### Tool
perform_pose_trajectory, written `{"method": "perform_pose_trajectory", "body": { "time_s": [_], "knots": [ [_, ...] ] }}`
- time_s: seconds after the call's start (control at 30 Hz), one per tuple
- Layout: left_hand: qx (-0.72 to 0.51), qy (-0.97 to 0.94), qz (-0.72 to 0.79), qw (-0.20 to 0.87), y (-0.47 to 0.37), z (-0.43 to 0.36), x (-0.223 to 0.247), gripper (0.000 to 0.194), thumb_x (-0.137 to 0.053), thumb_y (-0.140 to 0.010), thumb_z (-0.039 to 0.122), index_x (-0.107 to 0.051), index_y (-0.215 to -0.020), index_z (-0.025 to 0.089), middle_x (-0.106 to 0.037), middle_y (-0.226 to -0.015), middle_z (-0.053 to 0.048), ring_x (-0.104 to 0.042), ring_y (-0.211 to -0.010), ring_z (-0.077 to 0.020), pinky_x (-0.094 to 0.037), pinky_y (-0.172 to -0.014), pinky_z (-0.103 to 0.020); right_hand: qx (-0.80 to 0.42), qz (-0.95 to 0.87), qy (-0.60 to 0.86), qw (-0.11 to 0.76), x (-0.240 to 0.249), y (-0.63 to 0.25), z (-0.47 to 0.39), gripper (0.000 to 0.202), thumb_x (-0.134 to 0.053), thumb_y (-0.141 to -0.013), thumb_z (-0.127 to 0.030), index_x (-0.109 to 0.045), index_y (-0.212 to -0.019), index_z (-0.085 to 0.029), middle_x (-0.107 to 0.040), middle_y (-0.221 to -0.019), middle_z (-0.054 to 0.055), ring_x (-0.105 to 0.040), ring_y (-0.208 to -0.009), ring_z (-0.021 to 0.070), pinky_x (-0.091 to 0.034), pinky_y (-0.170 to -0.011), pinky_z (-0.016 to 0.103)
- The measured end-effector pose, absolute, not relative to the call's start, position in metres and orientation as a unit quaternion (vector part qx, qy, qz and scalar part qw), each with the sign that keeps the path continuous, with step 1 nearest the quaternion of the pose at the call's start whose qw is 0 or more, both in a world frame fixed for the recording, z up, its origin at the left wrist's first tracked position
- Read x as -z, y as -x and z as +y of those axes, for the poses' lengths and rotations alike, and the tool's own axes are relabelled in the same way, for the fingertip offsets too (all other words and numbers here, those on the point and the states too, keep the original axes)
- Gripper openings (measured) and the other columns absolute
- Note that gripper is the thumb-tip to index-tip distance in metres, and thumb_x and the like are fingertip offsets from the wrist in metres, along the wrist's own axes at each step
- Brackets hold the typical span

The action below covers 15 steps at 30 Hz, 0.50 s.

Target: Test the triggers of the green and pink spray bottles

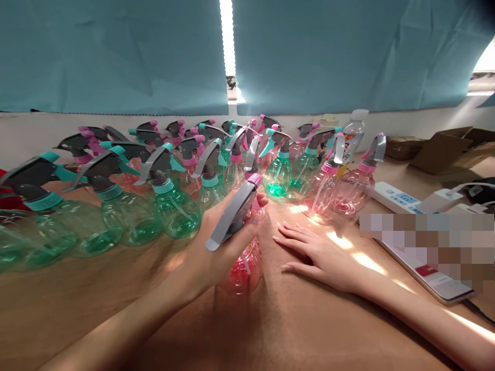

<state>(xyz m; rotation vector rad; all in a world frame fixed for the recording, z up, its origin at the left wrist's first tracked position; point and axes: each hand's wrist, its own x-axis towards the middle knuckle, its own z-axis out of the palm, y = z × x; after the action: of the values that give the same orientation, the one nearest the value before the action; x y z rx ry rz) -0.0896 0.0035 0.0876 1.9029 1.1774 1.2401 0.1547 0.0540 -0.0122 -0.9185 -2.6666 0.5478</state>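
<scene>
My left hand (220,242) is wrapped round the neck of a pink spray bottle (243,273) with a grey sprayer head and a pink nozzle. Its ribbed, see-through body shows below my fingers, close to the tabletop; whether it touches cannot be made out. My right hand (313,252) lies palm down on the brown table (301,330), fingers spread, holding nothing. Just beyond it stand two pink spray bottles (319,190). A green spray bottle (277,175) is upright behind the held one.
Rows of green spray bottles (176,211) and pink ones fill the left and back. On the right are a phone (444,281) with a cable, a white power strip (398,198) and an open cardboard box (444,154). A clear drink bottle (353,136) stands at the back.
</scene>
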Motion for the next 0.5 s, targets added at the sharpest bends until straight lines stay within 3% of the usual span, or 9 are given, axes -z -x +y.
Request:
{"method": "perform_pose_trajectory", "body": {
  "time_s": [0.5],
  "knots": [
    [-0.464, -0.712, 0.44, 0.291, 0.0899, 0.0028, -0.0878, 0.031, -0.055, -0.09, 0.016, -0.06, -0.12, 0.023, -0.068, -0.117, -0.003, -0.065, -0.098, -0.0191, -0.051, -0.09, -0.034, -0.19, -0.919, 0.316, 0.14, 0.0127, -0.1548, 0.0537, 0.063, -0.055, -0.093, -0.058, -0.045, -0.148, -0.028, -0.038, -0.156, 0.008, -0.029, -0.146, 0.0333, -0.029, -0.117, 0.058]
  ]
}}
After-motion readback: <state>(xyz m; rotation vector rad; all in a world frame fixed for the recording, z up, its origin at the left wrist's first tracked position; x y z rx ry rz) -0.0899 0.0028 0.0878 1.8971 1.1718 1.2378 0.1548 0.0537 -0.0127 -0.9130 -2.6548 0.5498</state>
